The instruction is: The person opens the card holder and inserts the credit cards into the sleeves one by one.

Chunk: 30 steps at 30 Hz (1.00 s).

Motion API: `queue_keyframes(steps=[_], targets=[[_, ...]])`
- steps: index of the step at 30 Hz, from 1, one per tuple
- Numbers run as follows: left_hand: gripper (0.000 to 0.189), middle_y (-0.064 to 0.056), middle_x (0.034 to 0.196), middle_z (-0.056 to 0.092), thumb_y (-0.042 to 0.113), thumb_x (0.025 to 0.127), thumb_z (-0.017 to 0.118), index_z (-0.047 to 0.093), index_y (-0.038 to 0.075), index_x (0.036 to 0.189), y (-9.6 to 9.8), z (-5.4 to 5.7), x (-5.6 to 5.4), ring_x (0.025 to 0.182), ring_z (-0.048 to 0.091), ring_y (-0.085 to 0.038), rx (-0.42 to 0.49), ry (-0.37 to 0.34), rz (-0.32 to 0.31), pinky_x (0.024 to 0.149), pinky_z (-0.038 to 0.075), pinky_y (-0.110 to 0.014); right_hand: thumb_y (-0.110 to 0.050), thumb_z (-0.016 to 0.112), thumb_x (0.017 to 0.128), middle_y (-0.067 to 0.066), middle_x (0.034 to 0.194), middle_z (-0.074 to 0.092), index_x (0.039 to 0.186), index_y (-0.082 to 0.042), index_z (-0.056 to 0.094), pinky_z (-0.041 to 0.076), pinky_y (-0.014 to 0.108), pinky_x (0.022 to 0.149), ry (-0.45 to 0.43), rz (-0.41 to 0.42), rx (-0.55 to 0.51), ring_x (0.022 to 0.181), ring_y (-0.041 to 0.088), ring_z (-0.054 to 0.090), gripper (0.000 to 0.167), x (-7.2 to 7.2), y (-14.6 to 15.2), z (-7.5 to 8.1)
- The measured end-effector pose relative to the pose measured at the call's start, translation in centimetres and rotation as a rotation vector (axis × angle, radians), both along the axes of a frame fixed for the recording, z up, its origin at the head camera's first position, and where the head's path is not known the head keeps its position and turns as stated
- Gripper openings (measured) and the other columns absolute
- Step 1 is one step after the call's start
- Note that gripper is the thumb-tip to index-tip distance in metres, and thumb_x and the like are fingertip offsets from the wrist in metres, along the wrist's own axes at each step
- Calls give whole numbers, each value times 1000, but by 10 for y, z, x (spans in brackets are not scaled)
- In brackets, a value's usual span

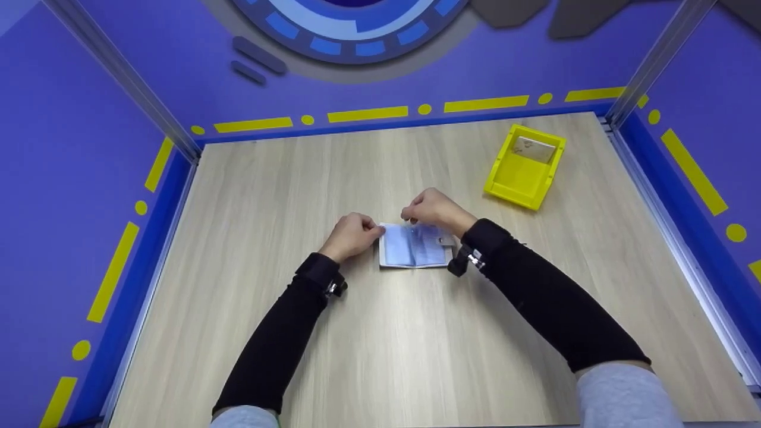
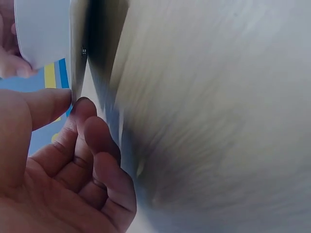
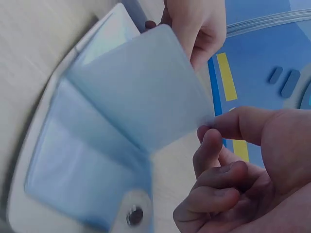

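A small card holder [image 1: 397, 246] with clear plastic sleeves lies spread in front of me, its cover whitish with a snap strap [image 3: 133, 213] on the right side. My left hand [image 1: 352, 236] pinches the holder's upper left edge between thumb and fingers; in the left wrist view the thumb of that hand [image 2: 53, 160] presses on the cover's edge. My right hand [image 1: 434, 209] is above the holder. Between its thumb and forefinger, the right wrist view shows the corner of one translucent sleeve page [image 3: 146, 87], raised from the sleeves beneath.
A yellow bin [image 1: 522, 172] stands at the back right of the wooden table [image 1: 285, 190], with a pale, card-like piece [image 1: 534, 148] leaning inside its far wall. Blue panels with yellow marks [image 1: 368, 114] border the table at the back and sides.
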State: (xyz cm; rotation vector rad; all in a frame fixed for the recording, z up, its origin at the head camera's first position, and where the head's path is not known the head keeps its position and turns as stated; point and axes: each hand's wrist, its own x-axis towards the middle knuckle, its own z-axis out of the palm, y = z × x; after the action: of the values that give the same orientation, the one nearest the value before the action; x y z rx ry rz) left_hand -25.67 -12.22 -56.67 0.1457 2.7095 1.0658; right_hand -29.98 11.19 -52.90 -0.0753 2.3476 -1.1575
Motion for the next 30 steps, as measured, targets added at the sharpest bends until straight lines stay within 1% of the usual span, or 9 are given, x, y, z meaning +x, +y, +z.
queue_keyframes(steps=[5, 8, 11, 13, 17, 20, 23, 27, 30], targets=[[23, 7, 77, 60, 29, 102, 74, 81, 10, 90, 1, 0, 0, 74, 55, -14, 17, 19, -20, 68, 41, -27, -26, 77, 95, -7, 78, 74, 95, -3, 86, 43, 27, 73, 24, -27, -2, 83, 15, 62, 25, 1, -12, -7], [23, 7, 77, 60, 28, 103, 73, 81, 10, 91, 1, -1, 0, 74, 55, -14, 18, 21, -28, 67, 41, -27, -27, 77, 95, -5, 76, 75, 84, -5, 84, 37, 28, 67, 47, -16, 36, 72, 13, 54, 26, 0, -19, -12], [23, 7, 78, 62, 28, 103, 73, 82, 10, 93, 0, -2, -1, 74, 56, -13, 13, 9, -26, 68, 42, -27, -26, 77, 96, -3, 75, 74, 79, -6, 84, 34, 27, 62, 71, -7, 81, 66, 11, 50, 27, 0, -26, -18], [23, 7, 80, 64, 29, 103, 73, 82, 10, 94, -1, -2, -1, 75, 56, -13, 12, 7, -27, 69, 43, -26, -25, 77, 96, -2, 76, 75, 80, -7, 84, 34, 27, 60, 88, -9, 103, 66, 11, 51, 25, 0, -29, -20], [22, 6, 81, 66, 28, 103, 73, 82, 10, 95, -1, -2, 0, 75, 57, -13, 10, 11, -30, 70, 43, -26, -23, 77, 95, 0, 77, 76, 85, -7, 86, 39, 25, 60, 130, -5, 122, 69, 12, 58, 21, 3, -32, -22], [21, 6, 82, 68, 28, 103, 73, 82, 10, 96, -1, -2, 0, 76, 58, -12, 12, 14, -35, 71, 44, -26, -22, 76, 95, 0, 75, 77, 88, -8, 87, 42, 23, 62, 179, 27, 144, 68, 11, 61, 19, 5, -33, -23], [21, 5, 83, 69, 27, 103, 72, 83, 10, 96, -1, -1, 1, 76, 58, -13, 16, 8, -40, 71, 44, -26, -24, 77, 95, 1, 75, 79, 91, -9, 88, 44, 22, 63, 210, 54, 156, 67, 10, 63, 19, 6, -33, -24], [22, 4, 84, 69, 29, 103, 72, 83, 11, 96, -2, -1, 1, 78, 57, -14, 14, -9, -41, 71, 43, -27, -25, 77, 98, 7, 81, 83, 93, -9, 89, 44, 23, 64, 218, 93, 150, 67, 10, 64, 20, 7, -31, -25], [24, 4, 86, 67, 33, 104, 73, 83, 12, 96, -3, -1, 1, 79, 57, -15, 4, -22, -30, 71, 43, -27, -24, 76, 99, 9, 85, 83, 95, -9, 89, 43, 23, 66, 228, 125, 146, 69, 10, 63, 20, 7, -29, -25]])
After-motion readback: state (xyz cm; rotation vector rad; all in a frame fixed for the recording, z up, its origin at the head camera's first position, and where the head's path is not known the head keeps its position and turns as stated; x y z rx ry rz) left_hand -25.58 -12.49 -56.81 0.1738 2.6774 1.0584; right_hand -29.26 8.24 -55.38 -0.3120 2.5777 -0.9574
